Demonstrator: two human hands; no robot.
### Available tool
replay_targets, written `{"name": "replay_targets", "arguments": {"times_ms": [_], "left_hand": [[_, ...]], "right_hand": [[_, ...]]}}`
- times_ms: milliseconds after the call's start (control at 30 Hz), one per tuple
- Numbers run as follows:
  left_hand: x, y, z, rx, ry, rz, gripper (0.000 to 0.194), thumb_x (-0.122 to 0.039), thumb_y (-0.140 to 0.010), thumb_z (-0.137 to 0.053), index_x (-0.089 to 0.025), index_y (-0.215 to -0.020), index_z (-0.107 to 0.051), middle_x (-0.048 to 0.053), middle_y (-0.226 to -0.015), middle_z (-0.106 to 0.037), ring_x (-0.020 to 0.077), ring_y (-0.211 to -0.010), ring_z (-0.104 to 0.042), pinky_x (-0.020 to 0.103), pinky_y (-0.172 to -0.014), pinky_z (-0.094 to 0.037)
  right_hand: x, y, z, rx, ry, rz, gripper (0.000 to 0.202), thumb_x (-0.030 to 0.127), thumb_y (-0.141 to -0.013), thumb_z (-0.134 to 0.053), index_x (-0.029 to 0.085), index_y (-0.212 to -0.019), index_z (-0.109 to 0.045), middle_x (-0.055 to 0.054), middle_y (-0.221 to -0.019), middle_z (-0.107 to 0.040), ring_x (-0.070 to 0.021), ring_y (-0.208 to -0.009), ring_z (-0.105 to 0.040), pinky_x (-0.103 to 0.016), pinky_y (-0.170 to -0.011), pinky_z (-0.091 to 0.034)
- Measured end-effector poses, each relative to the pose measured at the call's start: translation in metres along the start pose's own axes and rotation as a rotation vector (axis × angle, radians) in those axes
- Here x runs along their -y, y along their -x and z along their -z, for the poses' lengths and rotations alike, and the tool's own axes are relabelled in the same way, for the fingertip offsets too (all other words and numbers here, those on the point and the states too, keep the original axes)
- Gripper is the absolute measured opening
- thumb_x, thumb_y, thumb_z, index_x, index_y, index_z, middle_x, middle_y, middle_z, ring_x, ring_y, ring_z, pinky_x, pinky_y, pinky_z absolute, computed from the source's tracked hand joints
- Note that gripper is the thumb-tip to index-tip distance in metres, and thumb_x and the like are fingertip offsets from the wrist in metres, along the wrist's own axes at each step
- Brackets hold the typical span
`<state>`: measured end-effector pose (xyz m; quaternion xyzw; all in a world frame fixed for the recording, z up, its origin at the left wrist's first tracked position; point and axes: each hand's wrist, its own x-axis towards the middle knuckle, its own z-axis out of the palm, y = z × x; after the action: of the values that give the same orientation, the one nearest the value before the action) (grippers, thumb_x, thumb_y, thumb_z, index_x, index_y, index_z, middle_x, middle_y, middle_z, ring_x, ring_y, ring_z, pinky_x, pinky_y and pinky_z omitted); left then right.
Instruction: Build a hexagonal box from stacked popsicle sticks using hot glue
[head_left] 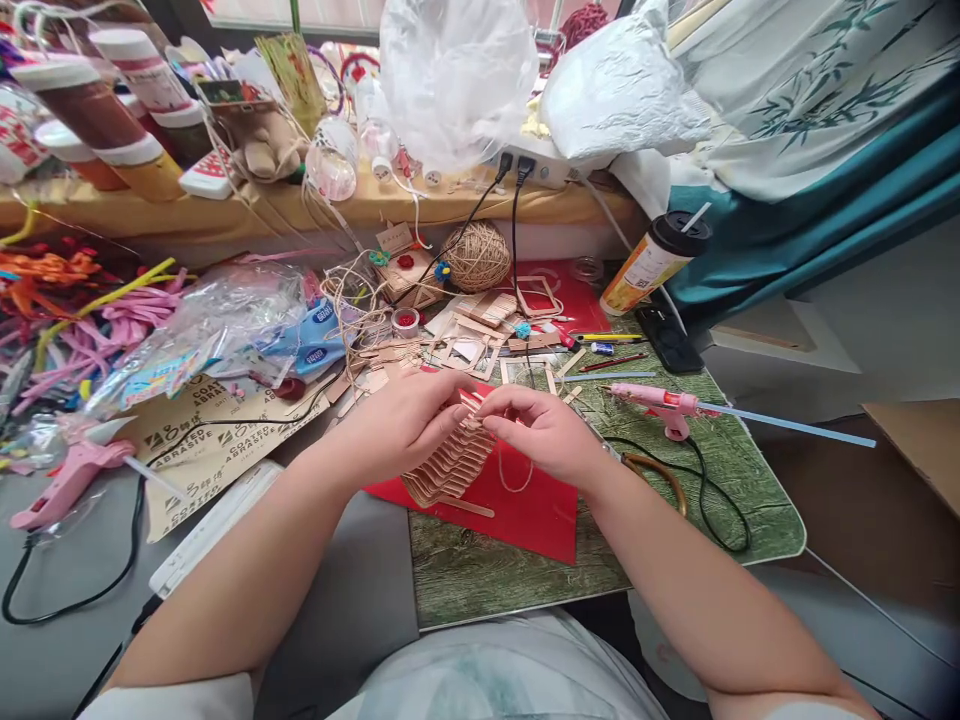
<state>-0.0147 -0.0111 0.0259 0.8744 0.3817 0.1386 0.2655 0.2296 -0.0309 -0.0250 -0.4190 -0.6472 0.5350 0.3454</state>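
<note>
Between my hands is a small model of overlapping craft sticks, layered like roof shingles and tilted above a red sheet. My left hand is closed at its upper edge, the back of the hand covering part of it. My right hand is pinched close by at the same edge, fingertips nearly meeting those of the left. A thin piece of twine hangs in a loop below the right fingers. One loose craft stick lies at the model's lower end. The exact fingertip contact is too small to make out.
A pink glue gun with a long glue stick stands at right; another pink glue gun lies at left. Behind are wood scraps, a twine ball, a drink cup and a phone. Black cords cross the table.
</note>
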Motion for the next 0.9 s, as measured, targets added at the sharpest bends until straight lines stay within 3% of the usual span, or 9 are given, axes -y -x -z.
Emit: {"name": "replay_targets", "arguments": {"times_ms": [233,567,733,900], "left_hand": [[0.006,0.007,-0.004,-0.007,-0.026,-0.051,0.032,-0.039,-0.110,-0.039,-0.022,-0.116,-0.065,0.006,-0.102,-0.073,0.0230,-0.091,-0.063,0.039,-0.083,-0.043],[0.007,0.006,0.009,0.126,0.063,-0.082,0.026,-0.034,-0.110,-0.044,-0.022,-0.116,-0.066,0.005,-0.109,-0.074,0.0206,-0.100,-0.065,0.038,-0.091,-0.044],[0.007,0.008,0.008,0.095,0.085,-0.022,0.028,-0.042,-0.110,-0.046,-0.021,-0.118,-0.062,0.005,-0.112,-0.073,0.0217,-0.101,-0.063,0.037,-0.089,-0.044],[0.011,0.009,0.006,0.052,0.185,-0.056,0.019,-0.036,-0.108,-0.052,-0.023,-0.118,-0.061,0.003,-0.112,-0.073,0.0190,-0.101,-0.065,0.034,-0.088,-0.043]], "right_hand": [[0.014,0.004,-0.001,0.042,0.063,0.110,0.006,0.025,-0.099,-0.071,0.025,-0.101,-0.076,-0.005,-0.108,-0.076,-0.0220,-0.106,-0.070,-0.040,-0.098,-0.055],[0.021,0.001,-0.004,0.023,0.195,0.177,0.008,0.022,-0.101,-0.069,0.026,-0.102,-0.076,-0.005,-0.108,-0.077,-0.0228,-0.105,-0.072,-0.041,-0.098,-0.057],[0.028,-0.004,0.002,0.038,0.351,0.240,0.010,0.021,-0.102,-0.069,0.027,-0.107,-0.076,-0.004,-0.107,-0.077,-0.0210,-0.102,-0.072,-0.036,-0.093,-0.056],[0.036,-0.011,0.008,0.132,0.482,0.356,0.018,0.016,-0.104,-0.063,0.026,-0.112,-0.075,-0.006,-0.108,-0.073,-0.0213,-0.102,-0.071,-0.035,-0.090,-0.056]]}}
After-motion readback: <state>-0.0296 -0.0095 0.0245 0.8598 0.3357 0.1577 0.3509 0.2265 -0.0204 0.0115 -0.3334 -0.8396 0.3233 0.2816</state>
